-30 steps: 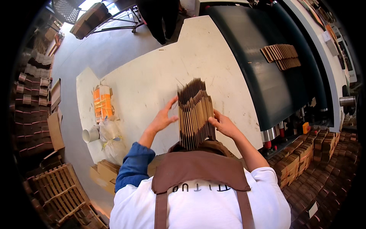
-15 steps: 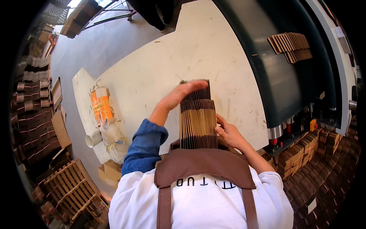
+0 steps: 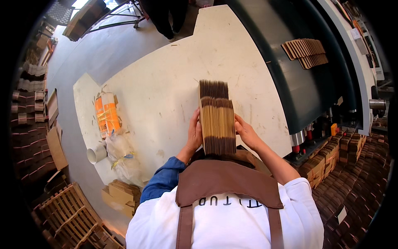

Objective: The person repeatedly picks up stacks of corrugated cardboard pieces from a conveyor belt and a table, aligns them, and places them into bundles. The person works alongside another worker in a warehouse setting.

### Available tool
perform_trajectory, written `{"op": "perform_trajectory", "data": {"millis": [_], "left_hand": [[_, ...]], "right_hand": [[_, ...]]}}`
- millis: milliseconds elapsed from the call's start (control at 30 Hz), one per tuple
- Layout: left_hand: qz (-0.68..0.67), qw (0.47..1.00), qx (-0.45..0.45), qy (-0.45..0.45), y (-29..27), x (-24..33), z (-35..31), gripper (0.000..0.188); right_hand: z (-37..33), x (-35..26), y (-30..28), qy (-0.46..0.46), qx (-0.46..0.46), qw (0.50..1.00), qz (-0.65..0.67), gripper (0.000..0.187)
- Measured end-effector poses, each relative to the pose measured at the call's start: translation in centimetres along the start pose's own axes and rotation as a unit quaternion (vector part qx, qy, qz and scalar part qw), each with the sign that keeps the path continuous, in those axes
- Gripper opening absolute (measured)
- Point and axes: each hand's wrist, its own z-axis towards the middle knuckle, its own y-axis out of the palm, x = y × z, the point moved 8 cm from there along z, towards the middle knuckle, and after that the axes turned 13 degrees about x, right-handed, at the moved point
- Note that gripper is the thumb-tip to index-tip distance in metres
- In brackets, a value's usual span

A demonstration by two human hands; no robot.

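A stack of folded brown cardboard pieces (image 3: 218, 124) stands on edge close to my body, its dark edges facing up and its far end stepped. My left hand (image 3: 194, 130) lies along its left side, partly hidden behind it. Against the right side rests my right hand (image 3: 247, 133), fingers bent toward the cardboard. Between them the two hands hold the stack from both sides. Under it is the pale worktable (image 3: 166, 95).
To the right runs a dark conveyor belt (image 3: 265, 45) carrying a fanned row of cardboard pieces (image 3: 306, 53). An orange-and-white package (image 3: 108, 114), a clear plastic bag (image 3: 124, 155) and a white tube (image 3: 97, 154) sit at left. Bundled cardboard (image 3: 352, 182) fills the lower right. A person's legs (image 3: 166, 18) show beyond the table.
My left hand has come down from the top of the stack's far end to its left side. The far end's edges now look tighter and more even. My right hand stays at the right side.
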Motion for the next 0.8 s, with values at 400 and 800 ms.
{"op": "perform_trajectory", "data": {"millis": [400,800], "left_hand": [[0.498,0.848,0.092,0.159,1.6,9.1,-0.9,0.043],[0.640,0.755,0.066,0.127,11.7,5.7,-3.4,0.049]], "right_hand": [[0.4,4.7,2.0,0.171,-0.050,0.906,0.384,0.073],[1.5,5.4,-7.6,-0.027,0.157,0.983,-0.087,0.083]]}}
